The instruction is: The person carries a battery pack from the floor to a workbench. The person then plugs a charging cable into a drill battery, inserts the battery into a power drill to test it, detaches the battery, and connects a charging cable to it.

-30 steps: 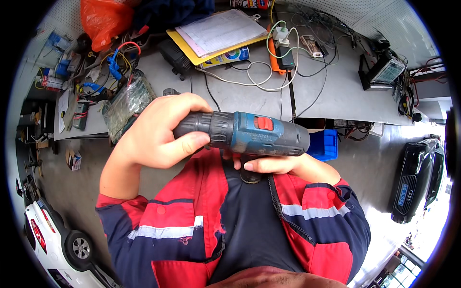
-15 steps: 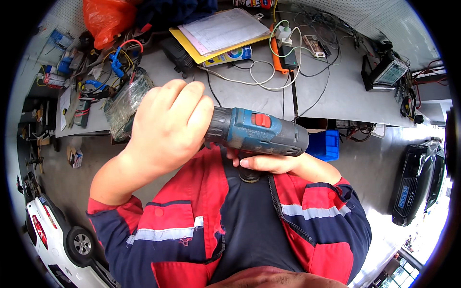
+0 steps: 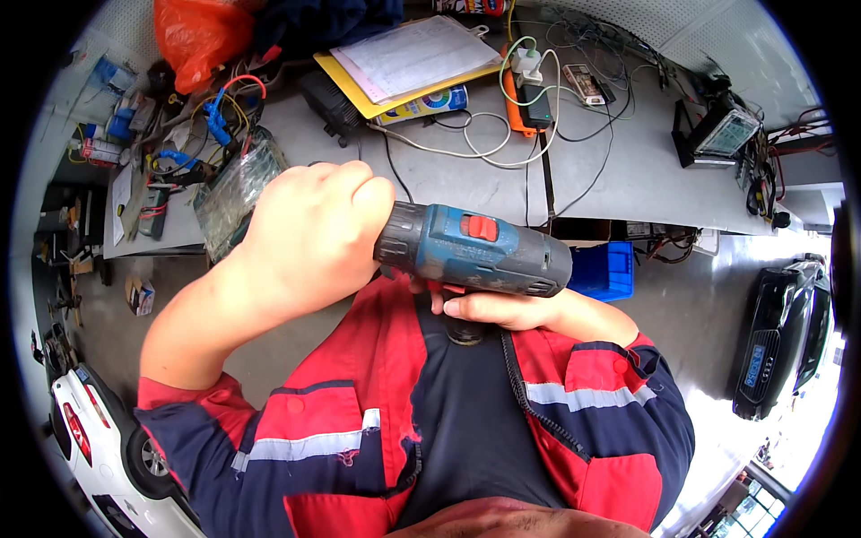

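Note:
A cordless drill, blue and dark grey with a red switch on top, lies level across the front of my chest. My left hand is closed in a fist at its chuck end; the front tip is hidden inside the fingers. Under the drill body, my right hand wraps the grip, with the thumb lying across it. The drill's black base shows below that thumb, and its nose points left.
Ahead is a grey workbench with a yellow clipboard of papers, a spray can, cables and a power strip. A wrapped block and tangled leads lie left. A blue bin stands below the bench edge; cars are parked on both sides.
My left fist has turned slightly at the chuck, and the left forearm and elbow have swung out to the left. The drill has shifted a little left; my right hand keeps its hold.

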